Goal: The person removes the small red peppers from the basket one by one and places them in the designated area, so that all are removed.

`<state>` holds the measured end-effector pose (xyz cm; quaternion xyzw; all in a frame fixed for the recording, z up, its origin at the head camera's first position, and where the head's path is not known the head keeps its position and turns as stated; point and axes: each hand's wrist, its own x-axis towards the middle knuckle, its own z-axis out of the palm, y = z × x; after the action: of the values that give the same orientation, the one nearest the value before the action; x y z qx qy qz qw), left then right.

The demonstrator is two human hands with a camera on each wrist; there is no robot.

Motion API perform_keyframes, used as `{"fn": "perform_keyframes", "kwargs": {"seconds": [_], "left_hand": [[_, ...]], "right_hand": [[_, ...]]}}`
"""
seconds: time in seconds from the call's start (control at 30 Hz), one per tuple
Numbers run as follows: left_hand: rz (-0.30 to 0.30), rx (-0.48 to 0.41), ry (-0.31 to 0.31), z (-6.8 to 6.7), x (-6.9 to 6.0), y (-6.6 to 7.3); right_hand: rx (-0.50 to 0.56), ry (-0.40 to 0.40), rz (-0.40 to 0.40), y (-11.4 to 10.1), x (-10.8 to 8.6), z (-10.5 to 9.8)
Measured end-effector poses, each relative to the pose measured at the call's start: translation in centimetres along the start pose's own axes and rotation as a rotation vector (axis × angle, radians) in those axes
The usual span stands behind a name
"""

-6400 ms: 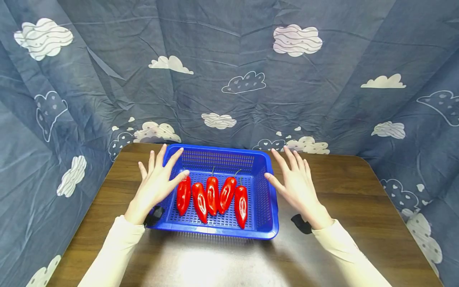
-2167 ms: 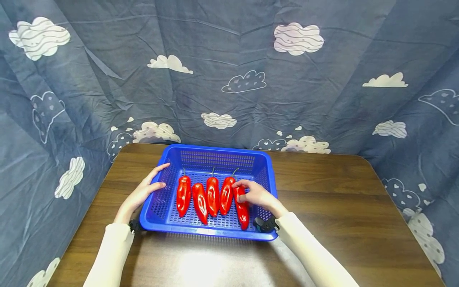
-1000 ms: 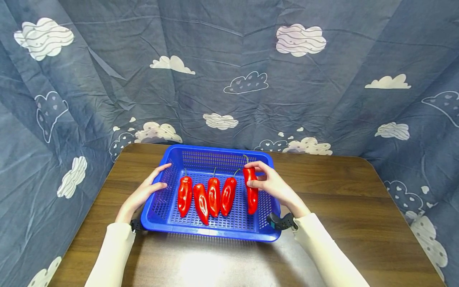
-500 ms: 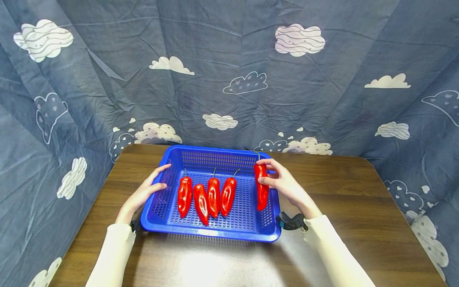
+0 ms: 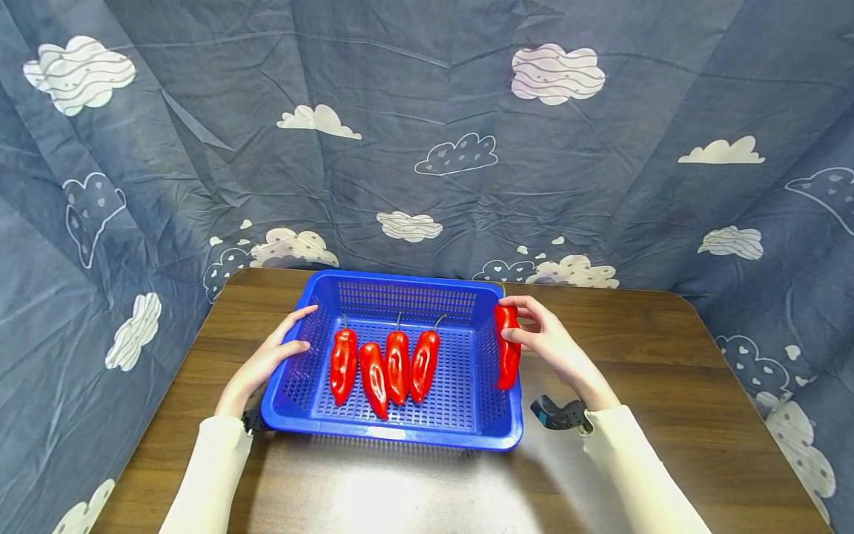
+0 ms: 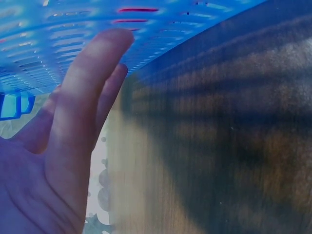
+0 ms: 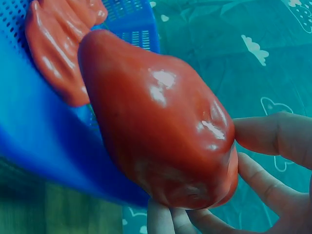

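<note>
In the head view, my right hand [image 5: 548,343] pinches a long red pepper [image 5: 508,347] between thumb and fingers. It is held upright-lying over the right rim of the blue basket [image 5: 394,431]. The right wrist view shows the glossy pepper [image 7: 161,126] close up, fingertips against its stem end. Inside the basket lie several more red peppers [image 5: 398,367] side by side, stems away from me. My left hand [image 5: 260,368] is at the basket's left rim, its thumb and a finger extended. In the left wrist view, straight fingers [image 6: 80,87] lie near the perforated blue wall [image 6: 161,22]; contact is hard to tell.
The basket stands on a brown wooden table [image 5: 634,356], with table surface to its right and in front. Behind and at the sides hangs a grey-blue cloth [image 5: 427,200] with cloud prints. A black wrist device [image 5: 559,413] sits below the right hand.
My right hand entered the basket, took the rightmost pepper, lifted it and carried it right to above the rim. My left hand moved down to the left rim and then stayed there.
</note>
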<state>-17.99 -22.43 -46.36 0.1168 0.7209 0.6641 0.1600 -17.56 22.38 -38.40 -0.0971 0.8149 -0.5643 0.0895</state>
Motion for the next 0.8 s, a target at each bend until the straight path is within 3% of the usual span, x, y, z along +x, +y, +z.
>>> {"fn": "perform_keyframes", "kwargs": {"seconds": [0.8], "left_hand": [[-0.019,-0.043,0.014,0.1,-0.1,-0.1]], "right_hand": [[-0.035,0.072,0.053,1.7,-1.1,-2.5]]}}
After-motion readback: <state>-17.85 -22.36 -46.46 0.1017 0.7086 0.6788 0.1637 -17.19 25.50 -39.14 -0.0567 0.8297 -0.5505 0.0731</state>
